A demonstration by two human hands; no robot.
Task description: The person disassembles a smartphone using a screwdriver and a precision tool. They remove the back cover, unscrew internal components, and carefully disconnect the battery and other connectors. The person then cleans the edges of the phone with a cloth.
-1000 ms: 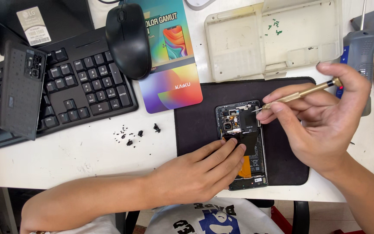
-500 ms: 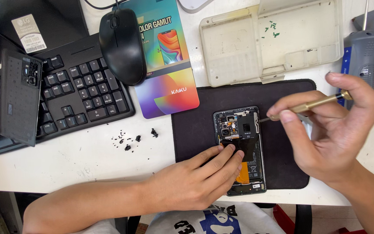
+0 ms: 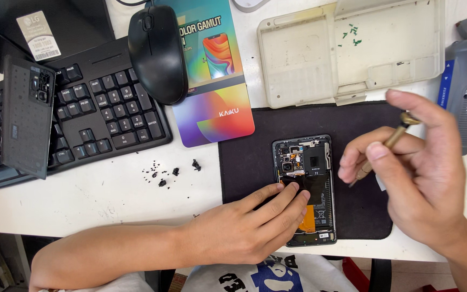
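Note:
An opened smartphone (image 3: 312, 162) lies back-up on a black work mat (image 3: 363, 211), its circuit board and camera exposed. My left hand (image 3: 249, 227) rests flat across the phone's lower half, fingers pressing it onto the mat. My right hand (image 3: 417, 167) hovers just right of the phone, pinching a brass-handled screwdriver (image 3: 393, 138) whose tip points down-left, lifted clear of the phone.
Small black screws and bits (image 3: 171, 172) lie on the white table left of the mat. A black keyboard (image 3: 98, 113) carries a phone back cover (image 3: 27, 116). A mouse (image 3: 158, 51), a colourful card (image 3: 214, 75), a beige parts tray (image 3: 352, 48) and a grey tool (image 3: 466, 86) sit behind.
My right hand has drawn the screwdriver away from the phone's top toward the right. My left hand keeps pressing the phone.

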